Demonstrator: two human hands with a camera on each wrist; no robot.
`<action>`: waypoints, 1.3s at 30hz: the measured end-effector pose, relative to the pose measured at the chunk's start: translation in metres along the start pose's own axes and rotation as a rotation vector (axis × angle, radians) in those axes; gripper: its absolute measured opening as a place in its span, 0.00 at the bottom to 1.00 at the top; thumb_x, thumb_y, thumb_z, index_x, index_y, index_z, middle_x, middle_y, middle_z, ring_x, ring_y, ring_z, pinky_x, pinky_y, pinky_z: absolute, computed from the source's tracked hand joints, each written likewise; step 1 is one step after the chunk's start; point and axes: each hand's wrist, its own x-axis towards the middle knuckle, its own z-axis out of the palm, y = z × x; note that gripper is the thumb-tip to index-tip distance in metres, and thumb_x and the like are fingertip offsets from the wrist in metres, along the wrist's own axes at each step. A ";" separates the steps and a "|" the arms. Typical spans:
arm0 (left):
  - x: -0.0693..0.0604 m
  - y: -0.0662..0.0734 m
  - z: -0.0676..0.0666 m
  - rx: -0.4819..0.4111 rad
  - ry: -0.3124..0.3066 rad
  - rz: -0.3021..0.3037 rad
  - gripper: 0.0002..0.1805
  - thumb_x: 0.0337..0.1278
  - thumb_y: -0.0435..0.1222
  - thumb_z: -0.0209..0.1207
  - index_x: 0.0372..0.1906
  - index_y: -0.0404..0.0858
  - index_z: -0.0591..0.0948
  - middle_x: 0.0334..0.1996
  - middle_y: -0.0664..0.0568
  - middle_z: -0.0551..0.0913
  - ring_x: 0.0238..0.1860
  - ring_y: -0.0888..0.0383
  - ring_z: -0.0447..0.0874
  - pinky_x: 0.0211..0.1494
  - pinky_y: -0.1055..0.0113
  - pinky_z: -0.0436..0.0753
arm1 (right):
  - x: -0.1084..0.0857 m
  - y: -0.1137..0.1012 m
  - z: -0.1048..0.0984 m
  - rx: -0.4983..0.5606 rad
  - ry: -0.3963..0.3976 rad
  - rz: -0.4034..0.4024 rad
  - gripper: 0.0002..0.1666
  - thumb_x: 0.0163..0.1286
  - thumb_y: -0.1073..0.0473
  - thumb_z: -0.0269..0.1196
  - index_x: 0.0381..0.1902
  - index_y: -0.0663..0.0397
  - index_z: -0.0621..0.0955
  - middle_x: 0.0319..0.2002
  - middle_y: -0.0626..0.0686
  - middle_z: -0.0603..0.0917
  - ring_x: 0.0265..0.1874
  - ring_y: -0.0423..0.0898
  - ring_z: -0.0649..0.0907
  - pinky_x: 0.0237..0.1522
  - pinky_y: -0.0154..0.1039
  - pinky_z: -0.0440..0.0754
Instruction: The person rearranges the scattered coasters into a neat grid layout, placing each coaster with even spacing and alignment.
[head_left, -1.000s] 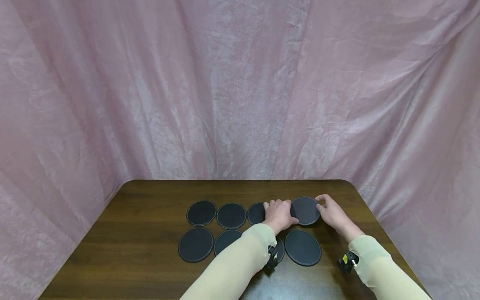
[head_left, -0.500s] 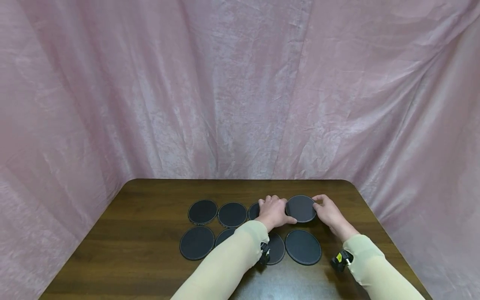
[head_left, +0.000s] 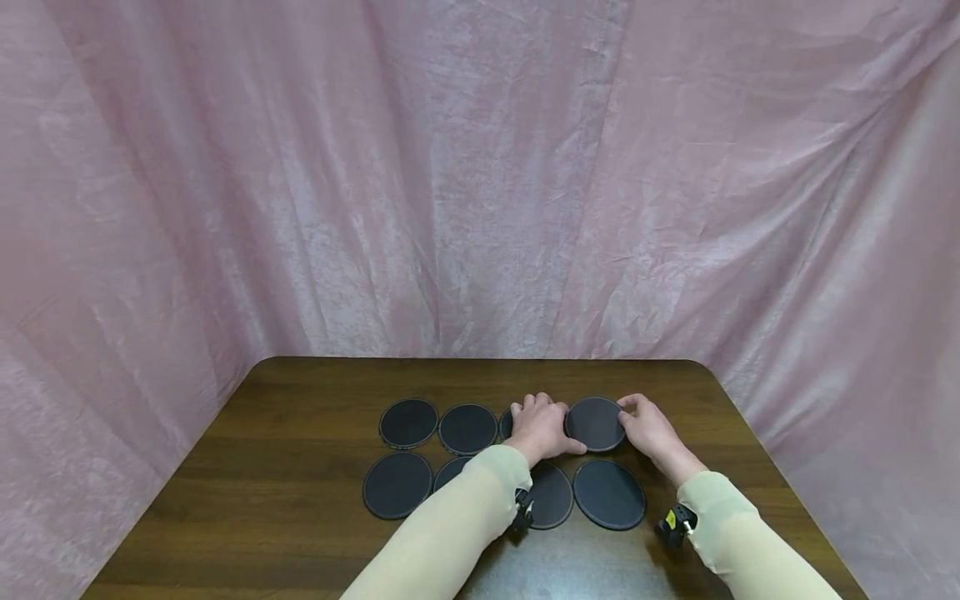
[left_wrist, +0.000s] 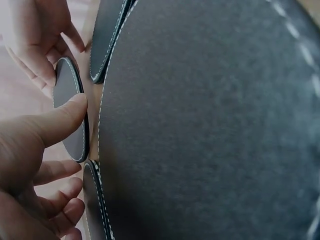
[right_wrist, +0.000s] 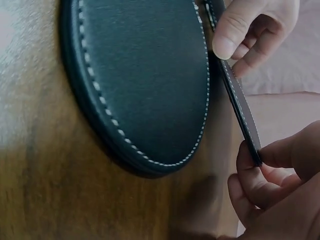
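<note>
A round black coaster (head_left: 595, 424) with pale edge stitching lies at the right end of the back row. My right hand (head_left: 651, 427) pinches its right rim between thumb and fingers, clearest in the right wrist view, where the coaster (right_wrist: 242, 111) stands slightly tilted off the wood. On the opposite side, my left hand (head_left: 542, 429) holds the left edge, its thumb over the face and a finger at the rim in the left wrist view. That hand partly covers a neighbouring coaster (head_left: 506, 423).
Several like coasters lie in two rows, including back-row ones (head_left: 408, 423) (head_left: 468, 429) and front-row ones (head_left: 397, 486) (head_left: 609, 495). My left forearm covers part of the front row. The brown wooden table (head_left: 247, 492) meets a pink curtain (head_left: 480, 208) behind.
The held coaster has moved left with both hands, closer to the rest of the back row. It has come slightly nearer to me over the last half second.
</note>
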 end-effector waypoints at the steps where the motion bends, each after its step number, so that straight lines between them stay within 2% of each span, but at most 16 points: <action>1: -0.001 0.000 0.000 -0.002 -0.001 0.001 0.39 0.52 0.65 0.80 0.65 0.49 0.89 0.58 0.49 0.81 0.59 0.47 0.73 0.60 0.48 0.69 | 0.000 0.000 0.000 -0.019 0.007 -0.002 0.21 0.88 0.62 0.52 0.69 0.72 0.74 0.62 0.73 0.80 0.60 0.67 0.80 0.63 0.64 0.74; 4: -0.003 0.001 -0.002 -0.008 0.002 0.007 0.38 0.52 0.64 0.80 0.64 0.49 0.89 0.56 0.49 0.80 0.59 0.47 0.73 0.61 0.48 0.69 | 0.000 0.002 0.000 -0.104 0.040 -0.009 0.21 0.86 0.61 0.54 0.68 0.69 0.77 0.61 0.71 0.84 0.63 0.71 0.79 0.66 0.70 0.69; 7: -0.005 0.000 -0.004 -0.005 0.001 0.011 0.37 0.53 0.64 0.80 0.65 0.50 0.89 0.56 0.49 0.80 0.59 0.48 0.73 0.62 0.47 0.68 | 0.001 0.004 0.000 -0.188 0.071 -0.019 0.20 0.85 0.59 0.57 0.65 0.66 0.80 0.57 0.68 0.88 0.62 0.73 0.80 0.64 0.75 0.64; 12: -0.009 -0.003 -0.009 0.011 0.000 0.023 0.37 0.55 0.63 0.80 0.67 0.52 0.88 0.58 0.51 0.82 0.59 0.49 0.76 0.63 0.47 0.68 | 0.000 0.009 0.002 -0.232 0.071 -0.032 0.19 0.82 0.58 0.63 0.63 0.64 0.83 0.51 0.65 0.89 0.59 0.73 0.80 0.63 0.76 0.61; 20: -0.010 -0.009 -0.014 0.046 0.008 0.035 0.34 0.57 0.61 0.80 0.66 0.51 0.88 0.57 0.52 0.83 0.58 0.50 0.79 0.61 0.49 0.68 | -0.005 0.007 0.003 -0.310 0.045 -0.065 0.25 0.79 0.54 0.70 0.64 0.66 0.83 0.52 0.67 0.89 0.62 0.76 0.76 0.67 0.83 0.52; 27: -0.011 -0.011 -0.015 0.057 -0.022 0.042 0.36 0.59 0.60 0.79 0.69 0.50 0.87 0.61 0.51 0.83 0.61 0.49 0.78 0.62 0.47 0.69 | -0.008 0.005 0.005 -0.386 0.020 -0.094 0.31 0.76 0.50 0.74 0.67 0.66 0.83 0.52 0.64 0.86 0.60 0.74 0.76 0.67 0.83 0.54; 39: -0.010 -0.013 -0.015 0.052 -0.034 0.062 0.35 0.61 0.59 0.78 0.71 0.52 0.86 0.62 0.51 0.82 0.62 0.50 0.78 0.61 0.48 0.69 | -0.012 0.000 0.010 -0.442 0.029 -0.127 0.30 0.75 0.49 0.75 0.66 0.62 0.84 0.55 0.66 0.84 0.61 0.74 0.75 0.67 0.83 0.55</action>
